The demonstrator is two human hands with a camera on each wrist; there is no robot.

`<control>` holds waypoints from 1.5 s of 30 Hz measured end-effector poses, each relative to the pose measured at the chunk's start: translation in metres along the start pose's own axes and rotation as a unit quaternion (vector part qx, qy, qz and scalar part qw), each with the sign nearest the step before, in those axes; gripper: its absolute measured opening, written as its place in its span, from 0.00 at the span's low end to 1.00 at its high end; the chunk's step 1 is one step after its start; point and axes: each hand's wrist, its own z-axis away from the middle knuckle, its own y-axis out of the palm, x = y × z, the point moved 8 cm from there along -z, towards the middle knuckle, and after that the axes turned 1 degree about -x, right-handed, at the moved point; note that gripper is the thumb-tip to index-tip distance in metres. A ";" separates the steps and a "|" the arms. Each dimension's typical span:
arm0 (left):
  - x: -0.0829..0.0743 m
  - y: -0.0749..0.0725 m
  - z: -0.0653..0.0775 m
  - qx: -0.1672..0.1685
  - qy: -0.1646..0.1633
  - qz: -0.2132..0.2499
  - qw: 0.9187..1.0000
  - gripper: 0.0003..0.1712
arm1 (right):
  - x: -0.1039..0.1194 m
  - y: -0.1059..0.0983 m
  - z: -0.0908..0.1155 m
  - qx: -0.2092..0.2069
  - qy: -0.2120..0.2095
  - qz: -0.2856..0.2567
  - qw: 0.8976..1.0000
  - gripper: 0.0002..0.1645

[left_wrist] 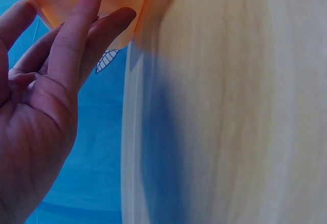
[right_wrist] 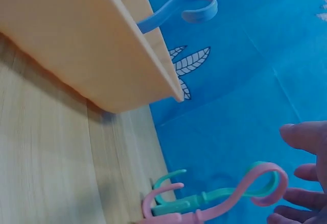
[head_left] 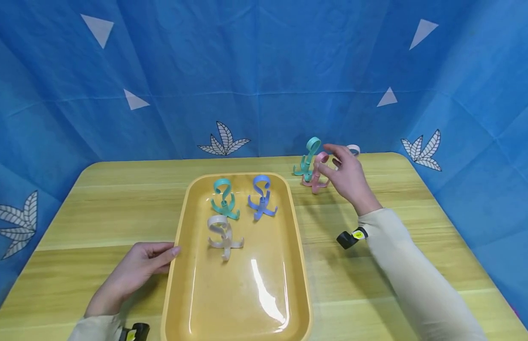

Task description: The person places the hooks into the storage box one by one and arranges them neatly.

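Note:
My left hand holds the left rim of a yellow tray, thumb at the rim and fingers against the outer wall in the left wrist view. My right hand is beside a pink rotating hook, its fingers spread and apart from the loop in the right wrist view. A green hook stands just behind the pink one. Mostly hidden by the right hand is a white hook. Inside the tray are a green hook, a blue hook and a white hook.
The wooden table meets a blue cloth backdrop at its back and sides. A dark wrist camera is worn on the right sleeve, another on the left.

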 end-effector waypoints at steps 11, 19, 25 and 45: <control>0.002 -0.001 0.000 0.001 -0.003 -0.004 1.000 0.27 | -0.014 0.011 -0.010 -0.028 0.037 -0.050 0.998 0.30; 0.000 0.001 0.000 0.004 0.000 0.009 1.000 0.26 | -0.021 0.009 -0.013 -0.036 0.044 -0.054 0.997 0.21; -0.002 0.002 -0.001 0.014 0.010 0.017 1.000 0.26 | -0.022 0.007 -0.013 -0.035 0.047 -0.041 0.997 0.21; -0.003 0.001 -0.001 0.023 0.006 0.019 1.000 0.27 | -0.013 -0.020 0.006 -0.029 0.020 -0.008 0.999 0.21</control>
